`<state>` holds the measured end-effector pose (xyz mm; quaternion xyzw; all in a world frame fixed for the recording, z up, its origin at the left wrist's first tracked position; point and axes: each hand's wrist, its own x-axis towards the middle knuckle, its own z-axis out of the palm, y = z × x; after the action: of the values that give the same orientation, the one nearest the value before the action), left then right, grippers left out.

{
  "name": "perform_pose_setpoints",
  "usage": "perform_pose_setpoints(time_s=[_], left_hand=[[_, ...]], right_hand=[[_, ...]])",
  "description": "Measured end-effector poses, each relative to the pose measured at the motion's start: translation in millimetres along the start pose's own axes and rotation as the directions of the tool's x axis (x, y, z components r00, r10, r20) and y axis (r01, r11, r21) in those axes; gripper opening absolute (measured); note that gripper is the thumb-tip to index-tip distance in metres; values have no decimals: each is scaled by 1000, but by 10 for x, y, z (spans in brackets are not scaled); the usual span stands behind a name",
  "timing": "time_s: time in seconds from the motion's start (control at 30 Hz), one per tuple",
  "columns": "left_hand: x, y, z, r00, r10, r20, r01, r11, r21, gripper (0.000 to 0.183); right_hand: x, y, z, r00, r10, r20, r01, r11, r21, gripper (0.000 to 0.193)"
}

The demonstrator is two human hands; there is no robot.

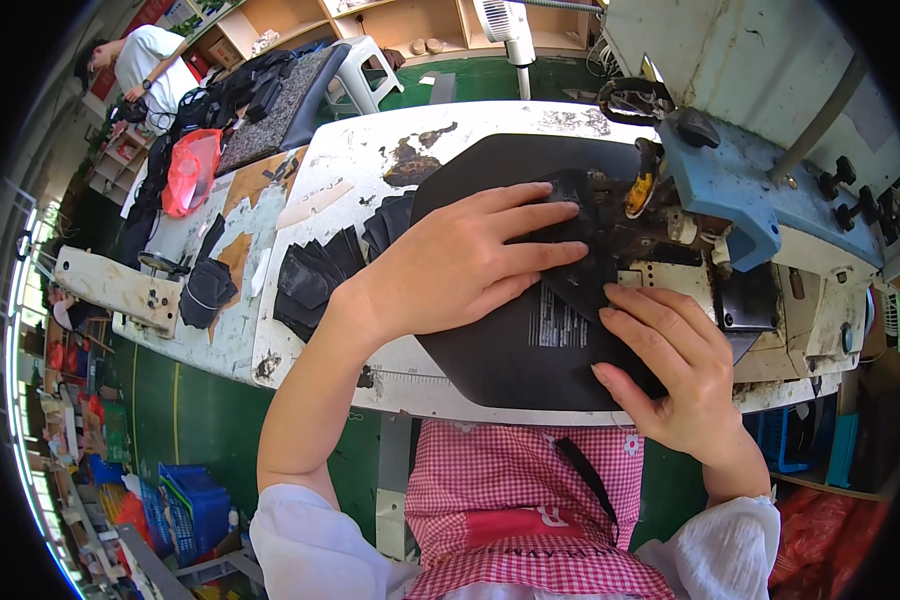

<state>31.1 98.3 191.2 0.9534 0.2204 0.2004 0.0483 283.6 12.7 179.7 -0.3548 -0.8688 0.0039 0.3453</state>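
A large black sheet (490, 355) with cut corners lies on the white machine table, a patch of pale printed lines on its surface. A smaller black piece (570, 190) lies on top, reaching toward the working end of a blue industrial machine (730, 180). My left hand (460, 255) rests flat on the smaller piece, fingers stretched and apart. At the smaller piece's near edge, my right hand (675, 370) lies with fingers extended onto the black material and its thumb apart. The contact point under the machine head is partly hidden by dark metal parts.
Stacks of cut black pieces (315, 275) sit left of the sheet. Beyond them are another machine arm (115, 285), a black bundle (208, 290) and a red plastic bag (192, 170). A white stool (365, 75) and a fan (508, 30) stand behind. A person (155, 70) works far left.
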Motion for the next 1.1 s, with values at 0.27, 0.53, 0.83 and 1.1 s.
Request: perform_pose_setpoints(time_s=[0.27,0.53,0.83,1.1], left_hand=[[19,82,50,997,-23,-71,38,977,209,44],[88,161,98,991,-68,-116,106,924,367,39],[103,35,132,975,-156,-155,208,883,420,32],[-1291,-414,-119,693,-437,-574,685,646,335,40]], right_hand=[[7,9,-3,1000,-17,-16,17,1000,-16,40],[-767,-58,498,875,-476,88,468,878,97,32],[-1062,158,1103,880,86,466,-141,986,86,31],[-1218,250,1232,955,8,295,-41,993,106,33]])
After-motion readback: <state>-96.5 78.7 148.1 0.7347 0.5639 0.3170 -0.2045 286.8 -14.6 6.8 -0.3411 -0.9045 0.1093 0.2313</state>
